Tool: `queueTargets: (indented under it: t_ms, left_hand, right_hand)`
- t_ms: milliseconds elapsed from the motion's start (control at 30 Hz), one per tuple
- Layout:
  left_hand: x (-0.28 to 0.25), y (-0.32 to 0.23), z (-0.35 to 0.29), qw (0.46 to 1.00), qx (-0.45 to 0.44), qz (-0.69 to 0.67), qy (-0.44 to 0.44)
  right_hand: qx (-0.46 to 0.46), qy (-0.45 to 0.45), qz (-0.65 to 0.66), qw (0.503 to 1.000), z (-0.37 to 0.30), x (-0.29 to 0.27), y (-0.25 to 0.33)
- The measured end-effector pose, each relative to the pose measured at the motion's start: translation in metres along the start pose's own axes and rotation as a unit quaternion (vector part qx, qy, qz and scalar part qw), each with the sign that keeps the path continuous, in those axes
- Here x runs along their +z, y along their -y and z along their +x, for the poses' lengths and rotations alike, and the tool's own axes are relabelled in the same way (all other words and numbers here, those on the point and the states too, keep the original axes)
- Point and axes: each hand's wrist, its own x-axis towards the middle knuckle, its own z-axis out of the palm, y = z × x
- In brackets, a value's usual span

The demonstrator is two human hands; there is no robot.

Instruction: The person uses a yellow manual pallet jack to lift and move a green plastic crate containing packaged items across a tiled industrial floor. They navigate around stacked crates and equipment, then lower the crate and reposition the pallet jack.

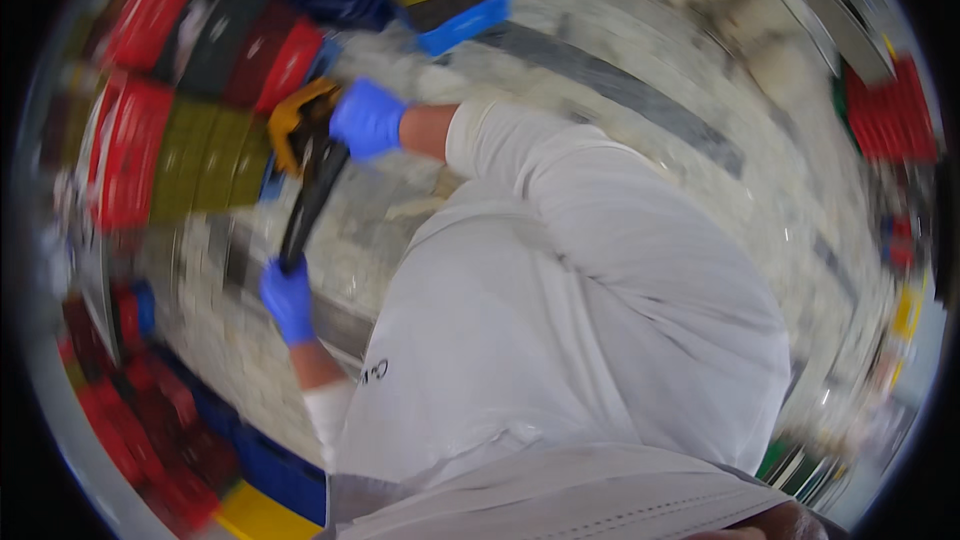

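Observation:
Both of my hands wear blue gloves and are stretched out to the left of my body. A long black bar-like thing runs slantwise between them, and I cannot make out its exact kind. My left hand is closed on its lower end. At the upper end my right hand is closed round it, next to an angled orange-yellow part. Whether that yellow part is joined to the black bar is unclear. The picture is smeared by motion.
Stacked red crates and olive crates stand just beyond my hands. An olive, black and blue stack is at the top. Dark blue crates lie lower left, red ones far right. The floor is pale stone.

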Motion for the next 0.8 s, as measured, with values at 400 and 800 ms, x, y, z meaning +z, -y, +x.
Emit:
queueTargets:
  t_ms: [400,800]
  left_hand:
    - [0.091,-0.012,-0.136,0.991,0.025,0.042,0.123]
    - [-0.058,0.000,0.062,0.991,-0.109,0.005,-0.076]
  right_hand:
    - [-0.126,0.029,0.080,0.988,-0.140,0.083,0.013]
    - [-0.090,-0.010,0.077,0.993,0.090,-0.065,0.004]
